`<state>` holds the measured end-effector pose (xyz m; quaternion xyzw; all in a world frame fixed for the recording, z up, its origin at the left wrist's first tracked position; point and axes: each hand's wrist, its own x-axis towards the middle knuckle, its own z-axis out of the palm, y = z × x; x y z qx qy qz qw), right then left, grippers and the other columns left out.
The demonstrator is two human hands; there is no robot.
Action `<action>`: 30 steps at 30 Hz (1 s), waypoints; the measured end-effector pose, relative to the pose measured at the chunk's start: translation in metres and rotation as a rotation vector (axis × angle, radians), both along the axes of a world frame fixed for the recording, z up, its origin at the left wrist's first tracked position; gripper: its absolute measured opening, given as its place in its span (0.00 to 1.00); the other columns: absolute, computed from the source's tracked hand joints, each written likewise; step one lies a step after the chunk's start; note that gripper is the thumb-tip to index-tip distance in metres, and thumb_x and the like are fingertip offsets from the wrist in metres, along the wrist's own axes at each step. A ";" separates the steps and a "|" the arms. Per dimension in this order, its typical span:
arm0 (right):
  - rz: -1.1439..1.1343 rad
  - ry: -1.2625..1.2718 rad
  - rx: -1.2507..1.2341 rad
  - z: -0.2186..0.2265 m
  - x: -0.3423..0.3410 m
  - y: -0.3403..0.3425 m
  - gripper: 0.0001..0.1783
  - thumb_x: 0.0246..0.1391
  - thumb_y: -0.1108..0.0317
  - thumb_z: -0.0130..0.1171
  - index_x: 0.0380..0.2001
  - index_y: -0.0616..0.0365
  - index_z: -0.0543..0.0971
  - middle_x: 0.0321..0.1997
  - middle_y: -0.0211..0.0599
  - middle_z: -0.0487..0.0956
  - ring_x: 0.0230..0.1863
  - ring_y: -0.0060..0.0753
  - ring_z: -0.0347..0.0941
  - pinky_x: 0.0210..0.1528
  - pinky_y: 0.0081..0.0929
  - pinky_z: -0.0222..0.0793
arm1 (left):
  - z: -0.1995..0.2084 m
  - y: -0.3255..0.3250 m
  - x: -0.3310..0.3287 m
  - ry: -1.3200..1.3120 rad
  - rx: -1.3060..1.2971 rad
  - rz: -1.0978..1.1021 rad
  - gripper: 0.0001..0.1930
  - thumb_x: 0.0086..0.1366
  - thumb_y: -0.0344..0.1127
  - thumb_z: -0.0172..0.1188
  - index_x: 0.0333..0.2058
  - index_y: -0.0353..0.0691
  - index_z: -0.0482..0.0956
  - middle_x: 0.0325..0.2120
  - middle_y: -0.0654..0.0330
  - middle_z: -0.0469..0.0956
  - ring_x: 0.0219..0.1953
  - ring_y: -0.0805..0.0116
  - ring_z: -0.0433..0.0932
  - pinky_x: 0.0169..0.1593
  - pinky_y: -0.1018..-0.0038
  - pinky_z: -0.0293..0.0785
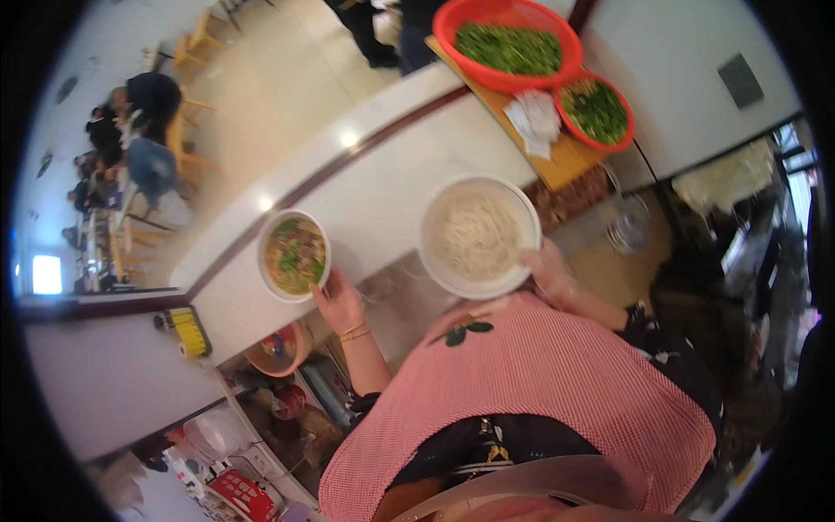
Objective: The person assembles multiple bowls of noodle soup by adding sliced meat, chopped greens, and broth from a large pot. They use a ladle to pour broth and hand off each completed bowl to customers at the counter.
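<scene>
My left hand (341, 306) is closed at the near right edge of a white bowl of noodle soup (294, 257), with fingers at its rim. Brown meat slices and chopped green herbs top this bowl. On the right, my right hand (554, 271) grips the side of a larger white bowl of pale noodles (478, 237), thumb over the rim. A thin clear glove seems to cover that hand. The bowl of noodles is near the front of my apron. Both bowls look roughly level, and their undersides are hidden.
A white counter (391, 170) runs diagonally ahead, with a raised ledge beyond. At the far right, a red basin of chopped greens (509, 48) and a smaller red bowl of greens (596, 113) flank white paper packets (533, 120) on a wooden board. Seated people are at far left.
</scene>
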<state>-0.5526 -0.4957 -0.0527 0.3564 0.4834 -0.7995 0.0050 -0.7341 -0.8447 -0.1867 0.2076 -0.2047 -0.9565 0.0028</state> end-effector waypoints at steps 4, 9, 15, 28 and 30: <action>0.021 -0.049 0.005 0.007 -0.003 -0.010 0.27 0.50 0.74 0.53 0.56 0.71 0.72 0.51 0.47 0.80 0.48 0.36 0.79 0.52 0.28 0.76 | 0.027 0.077 0.068 0.389 -0.523 -0.917 0.31 0.67 0.39 0.58 0.65 0.36 0.61 0.64 0.47 0.65 0.66 0.50 0.64 0.68 0.55 0.64; 0.156 -0.072 -0.026 -0.007 -0.003 -0.004 0.30 0.58 0.66 0.59 0.61 0.67 0.69 0.53 0.46 0.79 0.47 0.33 0.80 0.50 0.30 0.78 | 0.053 0.114 0.114 -0.027 -0.119 -0.887 0.42 0.56 0.44 0.62 0.66 0.34 0.57 0.60 0.49 0.69 0.62 0.52 0.70 0.63 0.60 0.70; 0.357 -0.120 0.221 -0.104 0.025 0.094 0.35 0.57 0.59 0.66 0.66 0.54 0.67 0.64 0.44 0.72 0.56 0.35 0.75 0.51 0.35 0.77 | 0.029 0.079 0.106 -0.030 -0.260 -0.778 0.40 0.56 0.43 0.60 0.65 0.32 0.58 0.61 0.48 0.68 0.63 0.54 0.69 0.67 0.59 0.64; 0.628 -0.829 1.241 -0.220 -0.008 0.310 0.74 0.24 0.31 0.74 0.73 0.49 0.51 0.73 0.44 0.63 0.70 0.45 0.63 0.69 0.35 0.62 | 0.066 0.120 0.108 0.051 -0.322 -0.740 0.42 0.54 0.46 0.59 0.66 0.33 0.59 0.63 0.48 0.68 0.64 0.51 0.67 0.68 0.59 0.62; 0.556 -0.718 1.375 -0.221 -0.006 0.314 0.69 0.26 0.35 0.74 0.71 0.50 0.56 0.71 0.44 0.65 0.68 0.44 0.65 0.67 0.35 0.65 | 0.068 0.129 0.111 0.053 -0.313 -0.753 0.42 0.54 0.46 0.59 0.66 0.32 0.59 0.62 0.47 0.68 0.64 0.50 0.68 0.68 0.59 0.62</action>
